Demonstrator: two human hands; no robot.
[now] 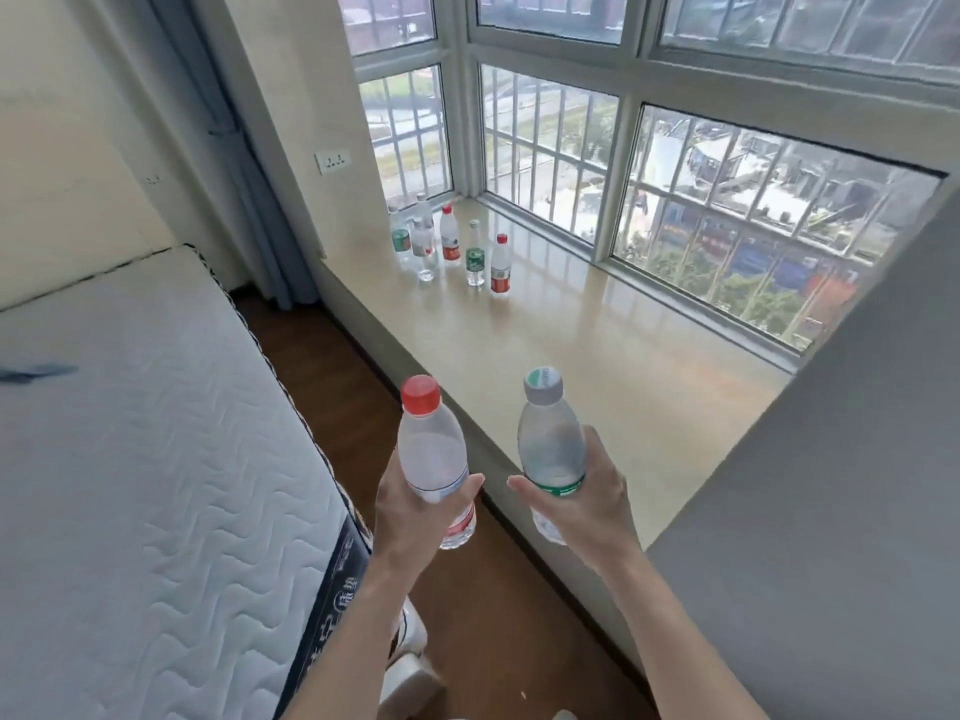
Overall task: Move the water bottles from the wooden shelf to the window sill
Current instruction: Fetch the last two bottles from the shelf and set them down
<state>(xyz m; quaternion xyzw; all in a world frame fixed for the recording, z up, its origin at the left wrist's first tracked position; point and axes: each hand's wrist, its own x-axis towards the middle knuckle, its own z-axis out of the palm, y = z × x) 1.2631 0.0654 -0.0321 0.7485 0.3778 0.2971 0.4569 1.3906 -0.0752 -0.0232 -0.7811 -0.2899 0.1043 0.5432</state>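
Two bottles held (one per hand [410, 506]), six on sill [597, 356].

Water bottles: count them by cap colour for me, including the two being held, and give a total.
Red-capped water bottles: 3
Pale-capped water bottles: 5
Total: 8

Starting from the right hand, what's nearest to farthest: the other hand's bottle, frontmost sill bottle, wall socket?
1. Red-capped bottle, in the left hand alongside.
2. Frontmost sill bottle, ahead on the window sill.
3. Wall socket, far wall.
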